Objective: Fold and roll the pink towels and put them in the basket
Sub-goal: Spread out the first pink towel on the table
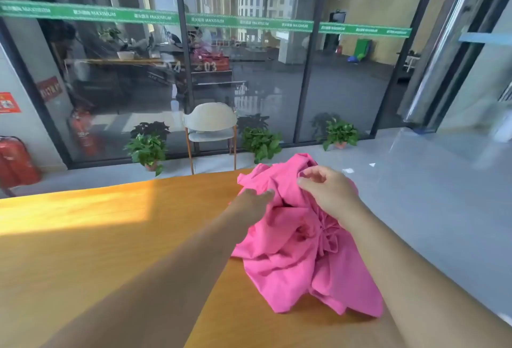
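- The pink towels lie in one crumpled heap on the wooden table, at its right edge and reaching toward its far corner; you cannot tell from the folds how many pieces make up the heap.
- Your left hand lies on the heap's far left part, fingers stretched out nearly straight and touching the cloth; it grips nothing.
- Your right hand sits over the heap's far top, fingers loosely curled, thumb and forefinger close together at a raised fold; whether they actually pinch the cloth you cannot tell.
- Both your forearms cross the table toward the heap, the left one over bare wood, the right one along the heap's right side.
- A patch of sunlight falls on the table well left of the heap.
- Beyond the table's far edge stands a pale chair on thin legs, behind the heap and slightly left.
- Potted green plants line the floor on either side of the chair, against a glass wall with a green strip across it.
- Red fire extinguishers stand far left of the heap, by the wall.
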Demonstrator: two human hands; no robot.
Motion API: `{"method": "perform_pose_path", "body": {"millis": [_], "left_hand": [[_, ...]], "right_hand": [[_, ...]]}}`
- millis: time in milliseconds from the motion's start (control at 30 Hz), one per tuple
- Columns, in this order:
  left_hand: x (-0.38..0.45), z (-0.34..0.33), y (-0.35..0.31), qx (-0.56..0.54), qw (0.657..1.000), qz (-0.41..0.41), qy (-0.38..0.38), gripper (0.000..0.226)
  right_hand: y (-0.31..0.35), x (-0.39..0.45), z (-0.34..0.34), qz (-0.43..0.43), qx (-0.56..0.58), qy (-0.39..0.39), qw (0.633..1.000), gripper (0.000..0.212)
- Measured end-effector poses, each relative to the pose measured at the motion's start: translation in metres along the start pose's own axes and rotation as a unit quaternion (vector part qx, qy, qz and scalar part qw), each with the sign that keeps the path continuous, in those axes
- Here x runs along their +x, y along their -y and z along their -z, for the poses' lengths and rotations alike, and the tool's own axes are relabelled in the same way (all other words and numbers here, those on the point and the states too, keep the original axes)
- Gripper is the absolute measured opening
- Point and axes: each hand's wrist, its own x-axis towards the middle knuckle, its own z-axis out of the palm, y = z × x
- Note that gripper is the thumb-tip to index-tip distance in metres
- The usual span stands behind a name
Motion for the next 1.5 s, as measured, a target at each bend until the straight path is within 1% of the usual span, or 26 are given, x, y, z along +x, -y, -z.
{"method": "perform_pose_path", "body": {"millis": [67,133,167,200,233,300,400,467,533,633,700,767,833,867,900,933,1033,1067,1133,1167,1233,1300,1333,1367,1400,1500], "left_hand": [[0.013,-0.010,0.005,-0.019,0.999,0.044,0.004,0.058],[0.025,-0.020,0.012,-0.083,0.993,0.079,0.029,0.054],[0.028,-0.025,0.013,-0.127,0.986,0.098,0.047,0.048],[0.030,-0.029,0.014,-0.170,0.976,0.118,0.059,0.042],[0.033,-0.031,0.016,-0.207,0.968,0.128,0.067,0.040],[0.038,-0.033,0.021,-0.249,0.957,0.125,0.078,0.044],[0.037,-0.027,0.025,-0.291,0.944,0.121,0.097,0.050],[0.034,-0.019,0.026,-0.307,0.937,0.124,0.110,0.051],[0.030,-0.008,0.030,-0.318,0.931,0.141,0.114,0.060],[0.021,0.013,0.037,-0.343,0.915,0.193,0.089,0.093],[0.013,0.032,0.041,-0.387,0.891,0.229,0.065,0.109],[0.002,0.053,0.044,-0.451,0.858,0.227,0.099,0.106],[-0.016,0.076,0.045,-0.502,0.828,0.180,0.171,0.096],[-0.026,0.089,0.045,-0.511,0.827,0.147,0.185,0.092],[-0.037,0.104,0.046,-0.509,0.834,0.111,0.181,0.087],[-0.047,0.117,0.044,-0.493,0.851,0.072,0.166,0.082],[-0.079,0.154,0.034,-0.384,0.920,-0.032,0.067,0.068],[-0.088,0.165,0.034,-0.347,0.936,-0.054,0.026,0.065],[-0.104,0.194,0.041,-0.315,0.944,-0.089,-0.036,0.055],[-0.110,0.209,0.046,-0.316,0.942,-0.102,-0.052,0.051],[-0.121,0.242,0.064,-0.330,0.935,-0.109,-0.069,0.050],[-0.126,0.275,0.087,-0.336,0.933,-0.101,-0.074,0.053],[-0.127,0.290,0.100,-0.334,0.935,-0.093,-0.078,0.054],[-0.127,0.306,0.114,-0.330,0.936,-0.087,-0.085,0.056],[-0.127,0.322,0.127,-0.320,0.939,-0.081,-0.091,0.056],[-0.125,0.376,0.163,-0.252,0.960,-0.068,-0.098,0.053]], "right_hand": [[-0.012,0.005,-0.001,-0.036,-0.080,0.034,0.996,0.056],[-0.029,0.006,-0.006,-0.054,-0.166,0.114,0.978,0.103],[-0.036,0.008,-0.010,-0.052,-0.205,0.142,0.967,0.119],[-0.042,0.009,-0.014,-0.046,-0.237,0.148,0.959,0.125],[-0.048,0.011,-0.019,-0.033,-0.270,0.135,0.953,0.125],[-0.058,0.012,-0.028,0.004,-0.330,0.094,0.939,0.115],[-0.066,0.018,-0.036,0.058,-0.369,0.059,0.926,0.084],[-0.065,0.022,-0.037,0.068,-0.335,0.025,0.940,0.059],[-0.053,0.023,-0.039,0.071,-0.269,-0.011,0.960,0.042],[-0.020,0.021,-0.048,0.093,-0.164,-0.032,0.981,0.018],[0.008,0.017,-0.058,0.126,-0.100,-0.009,0.987,0.013],[0.037,0.010,-0.071,0.157,-0.042,0.021,0.986,0.015],[0.066,0.002,-0.083,0.168,-0.002,0.038,0.985,0.024],[0.080,-0.002,-0.088,0.167,0.022,0.051,0.984,0.027],[0.094,-0.007,-0.095,0.162,0.052,0.065,0.983,0.029],[0.107,-0.011,-0.100,0.154,0.083,0.075,0.982,0.031],[0.145,-0.023,-0.119,0.121,0.177,0.119,0.969,0.033],[0.156,-0.027,-0.127,0.114,0.228,0.158,0.954,0.032],[0.179,-0.040,-0.148,0.119,0.316,0.268,0.902,0.037],[0.188,-0.046,-0.156,0.149,0.301,0.311,0.889,0.046],[0.203,-0.056,-0.176,0.214,0.179,0.354,0.893,0.077],[0.213,-0.065,-0.201,0.239,0.077,0.372,0.894,0.107],[0.217,-0.071,-0.217,0.244,0.042,0.372,0.895,0.116],[0.220,-0.078,-0.235,0.250,0.011,0.356,0.900,0.120],[0.222,-0.084,-0.254,0.260,-0.019,0.324,0.909,0.116],[0.230,-0.097,-0.301,0.320,-0.104,0.205,0.919,0.078]]}}
